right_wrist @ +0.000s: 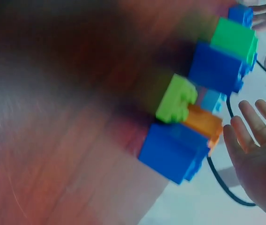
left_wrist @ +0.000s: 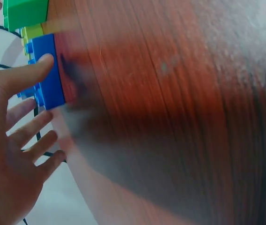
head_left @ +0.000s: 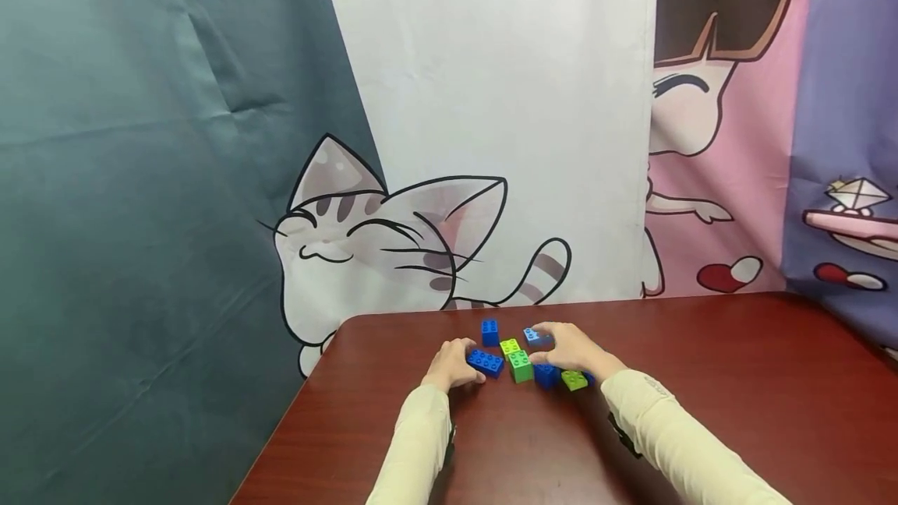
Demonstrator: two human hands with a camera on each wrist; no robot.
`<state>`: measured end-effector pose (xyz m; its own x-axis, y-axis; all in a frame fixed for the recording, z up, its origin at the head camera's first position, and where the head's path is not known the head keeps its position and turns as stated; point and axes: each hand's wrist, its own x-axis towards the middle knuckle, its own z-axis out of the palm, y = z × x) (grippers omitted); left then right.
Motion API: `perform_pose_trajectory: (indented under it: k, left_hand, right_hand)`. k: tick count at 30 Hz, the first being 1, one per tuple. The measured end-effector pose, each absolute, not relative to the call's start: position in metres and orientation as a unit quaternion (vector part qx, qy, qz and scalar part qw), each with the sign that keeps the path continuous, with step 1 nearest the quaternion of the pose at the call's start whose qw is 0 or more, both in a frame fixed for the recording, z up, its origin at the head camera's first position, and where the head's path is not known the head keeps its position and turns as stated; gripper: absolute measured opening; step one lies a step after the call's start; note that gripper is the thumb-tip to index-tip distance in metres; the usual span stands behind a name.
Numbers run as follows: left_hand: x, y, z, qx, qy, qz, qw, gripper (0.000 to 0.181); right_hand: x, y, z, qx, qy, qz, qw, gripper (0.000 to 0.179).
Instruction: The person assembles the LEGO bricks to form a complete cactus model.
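Note:
Toy building bricks lie grouped toward the table's far side. My left hand point(head_left: 450, 365) is at the left end of a long blue brick point(head_left: 486, 362). In the left wrist view its thumb overlaps that blue brick point(left_wrist: 49, 77), while the other fingers spread behind; firm contact cannot be told. My right hand point(head_left: 571, 349) reaches over the group's right part, fingers apart, close to a light blue brick point(head_left: 537, 337). Nothing shows in its grasp. Between the hands stand a green brick point(head_left: 521, 365) and a yellow-green brick point(head_left: 509, 347).
A small blue brick point(head_left: 489, 332) stands at the back. Beneath the right hand are a dark blue brick point(head_left: 546, 375) and a lime brick point(head_left: 574, 380); an orange brick point(right_wrist: 204, 123) shows beside them. Behind the brown table point(head_left: 533, 443) hangs a printed cloth point(head_left: 505, 100).

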<state>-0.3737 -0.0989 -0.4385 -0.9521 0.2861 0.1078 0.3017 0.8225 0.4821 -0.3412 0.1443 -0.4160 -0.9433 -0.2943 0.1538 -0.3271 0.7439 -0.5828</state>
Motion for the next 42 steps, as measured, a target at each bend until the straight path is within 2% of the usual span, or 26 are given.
perform_pose_trajectory:
  k: [6,14,20,24,35,42]
  left_hand:
    - [-0.374,-0.083,-0.437,-0.208,-0.952,-0.218,0.061,0.062]
    - [-0.372,-0.062,-0.441,-0.247,-0.943,-0.214,0.060,0.059]
    - [-0.373,-0.056,-0.445,-0.253,-0.937,-0.232,0.061,0.049]
    - [-0.372,-0.055,-0.448,-0.251,-0.937,-0.239,0.049,0.044]
    - [-0.369,-0.052,-0.458,-0.217,-0.933,-0.279,0.061,0.035]
    - [-0.367,-0.053,-0.461,-0.197,-0.937,-0.283,0.049,0.038]
  right_hand:
    - [-0.351,0.157,-0.413,0.126,-0.943,0.306,0.045,0.053]
    - [-0.366,0.156,-0.425,0.113,-0.947,0.293,0.065,0.047]
    - [-0.375,0.155,-0.430,0.108,-0.950,0.282,0.075,0.048]
    - [-0.382,0.155,-0.433,0.100,-0.953,0.279,0.062,0.051]
    - [-0.395,0.149,-0.435,0.088,-0.956,0.278,0.034,0.059]
    - [-0.399,0.148,-0.442,0.078,-0.957,0.279,0.017,0.057]
